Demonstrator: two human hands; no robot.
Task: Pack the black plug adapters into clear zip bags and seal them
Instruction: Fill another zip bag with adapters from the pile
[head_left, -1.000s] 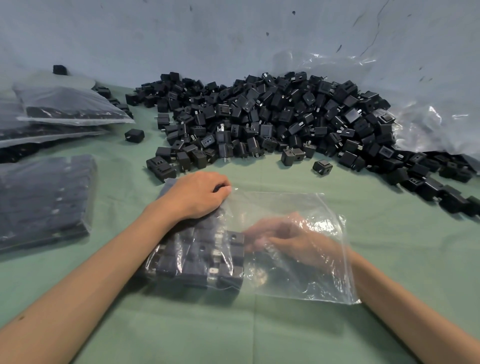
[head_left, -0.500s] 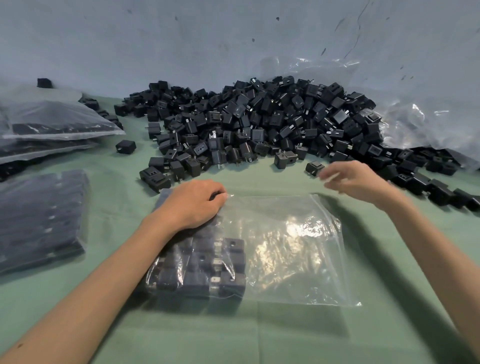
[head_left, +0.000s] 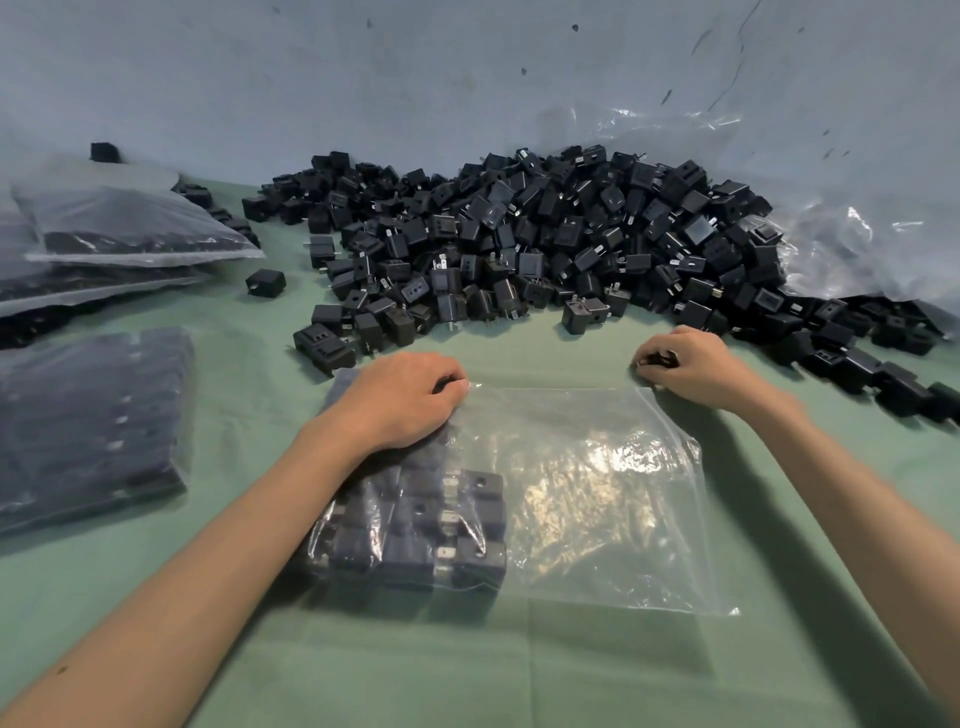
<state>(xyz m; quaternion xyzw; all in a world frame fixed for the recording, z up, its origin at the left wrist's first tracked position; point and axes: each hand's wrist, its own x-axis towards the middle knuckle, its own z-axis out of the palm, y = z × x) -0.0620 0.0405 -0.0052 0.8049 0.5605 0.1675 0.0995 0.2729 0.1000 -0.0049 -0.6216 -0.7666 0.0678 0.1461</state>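
Left hand (head_left: 400, 400) is down flat on the bag (head_left: 597, 493), palm over the packed rows and fingers curled over the far edge, pinning it to the cloth (head_left: 519, 675). The right hand (head_left: 691, 364) is up at the bag's far right corner, fingers closed round a black adapter (head_left: 658, 358) that only just shows between them.

Inside the bag, the packed adapters (head_left: 426, 519) sit in neat rows against the left side. They fill somewhat under half of it; the whole right part is clear, crinkled plastic lying flat. So this bag is under way, not near done, and it isn't sealed. Which edge is the mouth, I can't tell.

What's finished? Off to the left, a full bag (head_left: 88, 431) lies flat, and further back more full bags (head_left: 130, 223) are stacked.

What's left? Plenty. The pile (head_left: 545, 244) runs along the wall behind and trails away to the right, with one stray (head_left: 266, 283) sitting alone near the stack. By my reckoning that's many bags' worth to go. Next for this one: more rows in, then the zip pressed closed.
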